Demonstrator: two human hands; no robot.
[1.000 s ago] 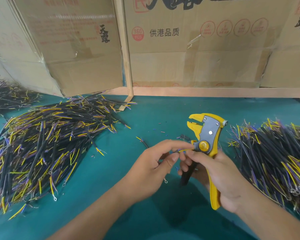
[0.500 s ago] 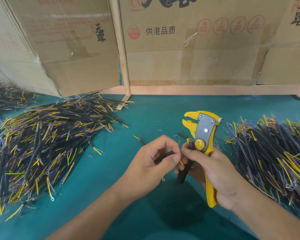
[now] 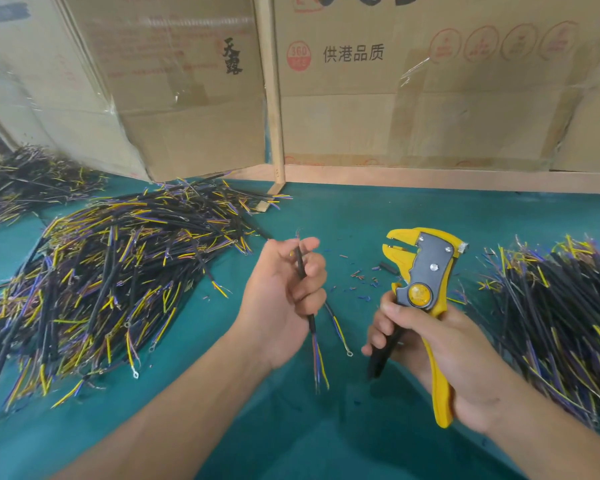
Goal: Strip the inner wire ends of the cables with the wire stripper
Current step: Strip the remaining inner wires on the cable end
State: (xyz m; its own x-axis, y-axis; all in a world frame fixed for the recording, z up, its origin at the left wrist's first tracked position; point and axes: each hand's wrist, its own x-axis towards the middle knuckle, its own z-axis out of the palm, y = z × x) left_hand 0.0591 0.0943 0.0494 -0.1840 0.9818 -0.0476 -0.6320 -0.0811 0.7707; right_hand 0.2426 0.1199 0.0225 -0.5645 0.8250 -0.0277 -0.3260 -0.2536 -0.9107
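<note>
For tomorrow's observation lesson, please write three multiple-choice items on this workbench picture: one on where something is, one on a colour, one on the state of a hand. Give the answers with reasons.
1. Where does the biggest cable pile lie?
A. On the left of the green table
B. Inside a cardboard box
C. Under the right hand

2. What colour are the wire stripper handles?
A. Red
B. Yellow
C. White

3. What is the left hand doing?
A. Lying flat on the table
B. Gripping the stripper
C. Gripping one black cable

Answers:
1 A: the pile spreads over the table's left side, in front of the cardboard boxes.
2 B: the handles and jaws are yellow, with a grey plate.
3 C: its fingers curl round the cable, whose coloured inner wires hang below; the right hand holds the stripper.
</note>
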